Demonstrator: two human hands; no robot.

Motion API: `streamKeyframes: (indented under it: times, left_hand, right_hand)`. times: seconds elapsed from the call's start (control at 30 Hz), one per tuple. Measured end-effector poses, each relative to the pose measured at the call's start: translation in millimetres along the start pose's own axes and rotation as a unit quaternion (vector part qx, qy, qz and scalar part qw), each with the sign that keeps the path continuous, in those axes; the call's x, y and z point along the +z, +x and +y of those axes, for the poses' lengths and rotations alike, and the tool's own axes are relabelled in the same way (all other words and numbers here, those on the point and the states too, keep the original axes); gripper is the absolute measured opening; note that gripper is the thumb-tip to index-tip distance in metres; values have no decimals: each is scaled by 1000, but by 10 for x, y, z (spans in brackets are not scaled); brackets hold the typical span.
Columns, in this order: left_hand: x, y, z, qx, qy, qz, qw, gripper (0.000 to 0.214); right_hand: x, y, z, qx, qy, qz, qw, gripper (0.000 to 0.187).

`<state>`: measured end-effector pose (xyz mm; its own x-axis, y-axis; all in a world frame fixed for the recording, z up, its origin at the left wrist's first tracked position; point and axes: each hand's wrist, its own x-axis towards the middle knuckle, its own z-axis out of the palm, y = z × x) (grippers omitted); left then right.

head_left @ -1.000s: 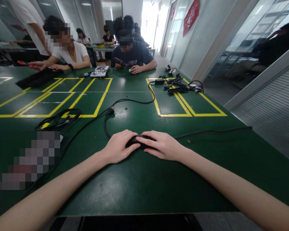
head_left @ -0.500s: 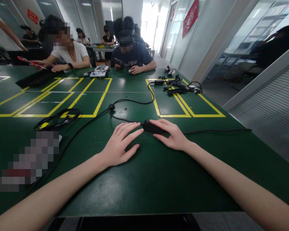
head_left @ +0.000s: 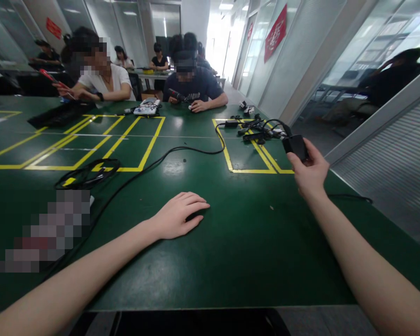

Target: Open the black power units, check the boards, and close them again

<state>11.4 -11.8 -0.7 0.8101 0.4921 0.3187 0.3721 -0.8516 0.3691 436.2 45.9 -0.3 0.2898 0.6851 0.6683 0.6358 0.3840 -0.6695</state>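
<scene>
My right hand (head_left: 312,171) grips a black power adapter (head_left: 296,147), raised at the right over the taped rectangles. A black cable bends from the adapter's upper end back toward a tangle of black cables (head_left: 257,130). The adapter's far side and some of my fingers are hidden. Palm down on the green table (head_left: 231,252), my left hand (head_left: 180,215) lies with its fingers stretched out and nothing in it. Left of it runs a long black cable (head_left: 140,171), which leads to a small black box (head_left: 231,123) beside the tangle.
A coiled black cable (head_left: 87,173) with a yellow tag lies at left, near a blurred-out long object (head_left: 52,228). Small white parts (head_left: 247,108) sit at the far right edge. Across the table, two people work near a black tray (head_left: 61,115) and a white device (head_left: 147,107).
My right hand has lifted the black adapter off the table and carried it right and away from me. My left hand stays nearly in place, slightly lower.
</scene>
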Motion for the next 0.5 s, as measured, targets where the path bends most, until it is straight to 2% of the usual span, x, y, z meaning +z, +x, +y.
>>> streamKeyframes:
  times: [0.07, 0.1, 0.2, 0.3, 0.4, 0.5]
  left_hand:
    - [2, 0, -5, 1, 1, 1, 1000, 28]
    - [3, -1, -8, 2, 1, 2, 1000, 27]
    - [7, -3, -13, 5, 5, 1, 1000, 25]
    - [9, -7, -14, 5, 9, 1, 1000, 24]
    - [10, -9, -11, 1, 8, 1, 1000, 24]
    - [12, -6, -11, 3, 7, 0, 1000, 24]
  right_hand:
    - [-10, -2, 41, 63, -28, 77, 995, 67]
    - [-9, -10, 53, 87, -42, 80, 992, 68]
    - [-18, -40, 97, 142, -86, 61, 984, 68]
    - [-52, -73, 150, 185, -164, 8, 969, 64]
    - [-76, -103, 171, 170, -247, -50, 953, 58]
    - [-88, -112, 179, 151, -297, -50, 941, 56]
